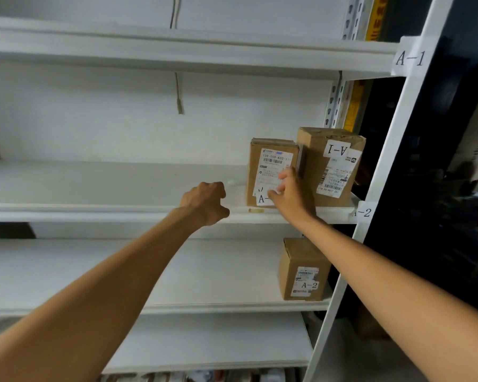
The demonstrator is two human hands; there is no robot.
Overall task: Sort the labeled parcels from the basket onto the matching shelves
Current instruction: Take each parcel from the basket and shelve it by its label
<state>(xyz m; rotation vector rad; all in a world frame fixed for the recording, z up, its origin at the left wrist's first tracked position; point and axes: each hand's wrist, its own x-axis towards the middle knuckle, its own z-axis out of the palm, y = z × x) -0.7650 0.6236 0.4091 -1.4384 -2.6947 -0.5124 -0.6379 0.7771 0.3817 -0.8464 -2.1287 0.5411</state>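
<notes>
Middle shelf (pixel 94 186) first: two brown cardboard parcels stand upright at its right end, just beside each other. The taller parcel (pixel 312 172) on the right wears an upside-down "A-1" sticker; the shorter parcel (pixel 268 153) on the left shows only "A-", the rest hidden by fingers. One shelf down (pixel 149 271), a small A-2 parcel (pixel 293 260) stands alone near the right upright. On that upright are an "A-1" tag (pixel 410 57) high up and an "A-2" tag (pixel 363 213) at the middle shelf's edge.

The right hand (pixel 290 191) is against the shorter parcel's front face, fingers loosely spread and touching its shipping label, not wrapped round it. The left hand (pixel 204 202) is at the shelf's front lip, just left of that parcel, curled into a fist with nothing in it.
</notes>
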